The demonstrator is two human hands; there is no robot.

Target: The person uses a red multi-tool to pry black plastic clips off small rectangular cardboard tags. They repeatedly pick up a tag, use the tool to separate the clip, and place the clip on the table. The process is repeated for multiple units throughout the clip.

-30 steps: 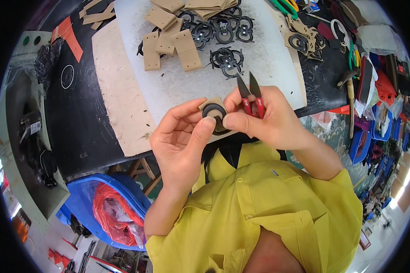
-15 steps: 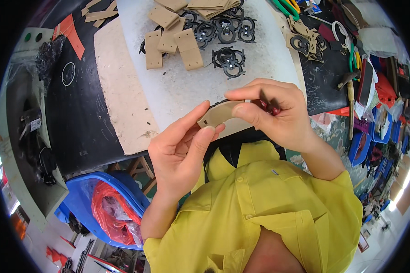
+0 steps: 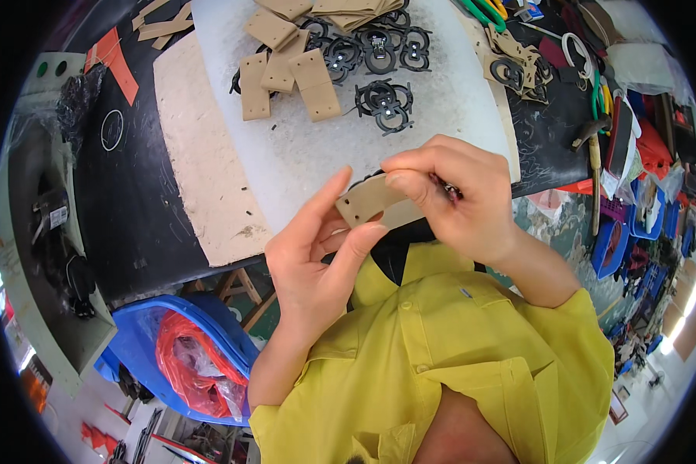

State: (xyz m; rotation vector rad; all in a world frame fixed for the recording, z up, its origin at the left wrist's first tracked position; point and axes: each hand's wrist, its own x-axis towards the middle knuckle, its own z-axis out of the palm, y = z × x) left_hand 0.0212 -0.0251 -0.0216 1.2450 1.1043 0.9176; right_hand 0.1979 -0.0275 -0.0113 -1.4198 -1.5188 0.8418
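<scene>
From where I stand, the head view has both bare hands meeting over the near edge of the black table (image 3: 135, 216). Between them, in front of the yellow shirt (image 3: 441, 340), is a curved beige strip (image 3: 369, 203), 2 small dark holes at its left end and a bit of black showing along its upper edge. The left hand (image 3: 309, 259) steadies that end, thumb at the lower edge, fingers above and behind. The right hand (image 3: 472, 197) pinches the other end between thumb and forefinger, with a dark-and-red tool (image 3: 450, 188) mostly hidden in its curled fingers.

Beyond lies a whitish sheet (image 3: 286, 166) with loose beige pieces (image 3: 315, 87) near a cluster of black looped parts (image 3: 380, 48); 1 black looped piece (image 3: 384, 107) sits nearer the hands. Down to the left, a blue bin (image 3: 139, 340) holds red plastic (image 3: 179, 352).
</scene>
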